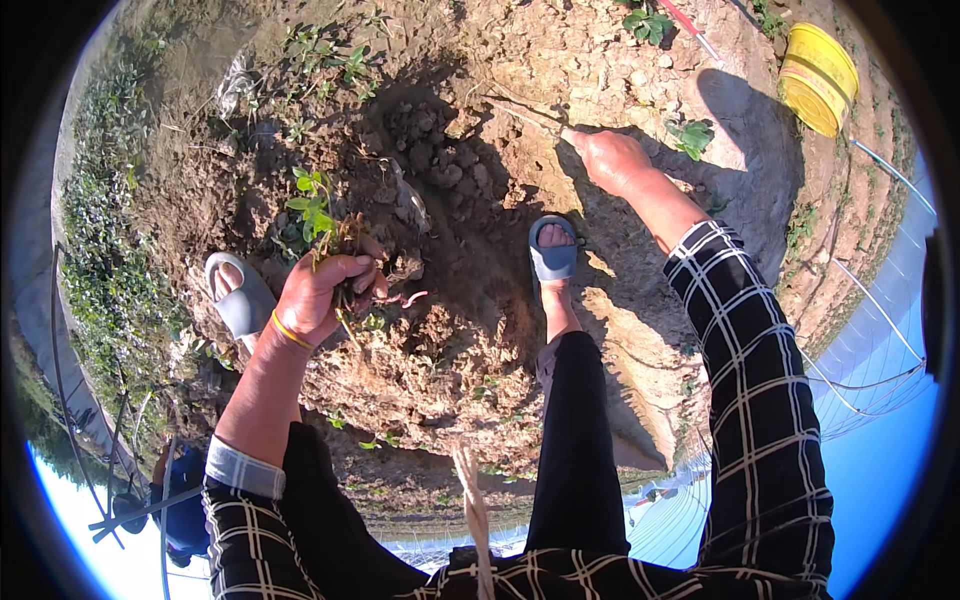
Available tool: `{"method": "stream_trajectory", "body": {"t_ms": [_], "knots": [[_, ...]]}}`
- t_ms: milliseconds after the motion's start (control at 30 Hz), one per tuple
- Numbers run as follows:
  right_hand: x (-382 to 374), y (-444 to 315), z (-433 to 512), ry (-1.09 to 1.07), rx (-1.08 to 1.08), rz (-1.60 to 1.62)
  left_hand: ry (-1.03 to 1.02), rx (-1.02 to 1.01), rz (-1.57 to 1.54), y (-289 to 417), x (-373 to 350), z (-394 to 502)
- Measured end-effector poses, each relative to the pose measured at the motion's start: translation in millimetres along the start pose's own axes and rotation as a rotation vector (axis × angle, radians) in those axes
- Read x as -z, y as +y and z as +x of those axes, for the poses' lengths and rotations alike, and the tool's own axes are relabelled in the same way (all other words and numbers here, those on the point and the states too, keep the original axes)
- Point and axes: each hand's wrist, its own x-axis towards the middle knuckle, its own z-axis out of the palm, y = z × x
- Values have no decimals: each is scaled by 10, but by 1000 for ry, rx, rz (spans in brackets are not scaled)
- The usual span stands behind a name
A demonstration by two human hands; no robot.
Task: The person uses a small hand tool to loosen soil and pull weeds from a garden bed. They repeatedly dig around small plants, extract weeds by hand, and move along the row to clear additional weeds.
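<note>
My left hand is closed around an uprooted leafy plant. Its green leaves stick up above my thumb. Brown roots and a pinkish root-like strand poke out on the right side of the fist; my fingers hide much of the bunch. Further up and to the right, my outstretched right hand grips the end of a thin pale stick or stem, which points toward the upper left over the soil. What it is exactly cannot be made out. Between my hands lies a dug hollow of dark clods.
A yellow plastic bucket stands at upper right, near a red-and-white rod. My feet in grey slides straddle the loose soil. Scraps of plastic film lie in the dirt. Another person is at lower left, beside poles.
</note>
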Motion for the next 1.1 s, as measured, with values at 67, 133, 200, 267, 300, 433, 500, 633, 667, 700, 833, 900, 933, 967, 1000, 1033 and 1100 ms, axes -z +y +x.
{"method": "stream_trajectory", "body": {"t_ms": [67,133,200,267,300,433,500,633,667,700,833,900,933,967,1000,1033,1100], "knots": [[-135,290,-118,33,-127,-6,-35,-26,-7,-84,-113,160],[-443,291,-30,106,-182,27,14,-40,24,-142,-98,143],[-624,273,88,227,-173,29,89,-20,61,-192,-84,152],[-667,301,86,281,-119,17,154,3,86,-241,-117,173],[-656,343,64,308,-96,6,156,4,91,-266,-144,197],[-595,531,90,335,-18,3,127,-24,107,-350,-176,274],[-632,545,104,303,-29,-31,126,-14,93,-367,-176,267],[-635,580,101,304,-29,-58,120,8,65,-365,-198,244],[-599,646,58,309,10,-70,97,8,56,-352,-207,262],[-627,616,37,309,65,-62,98,12,54,-353,-179,243],[-796,507,-168,392,196,-88,81,-23,42,-358,-101,228],[-888,368,-333,324,119,46,99,-4,53,-364,-55,186],[-935,343,-411,299,95,77,98,-9,48,-360,-42,192],[-968,327,-472,274,72,110,98,-14,44,-356,-32,201],[-933,316,-544,229,18,147,97,-20,39,-346,-54,202],[-940,337,-552,256,6,213,90,-21,28,-318,-80,191],[-911,291,-566,309,-14,347,80,-21,6,-261,-108,160]]}}
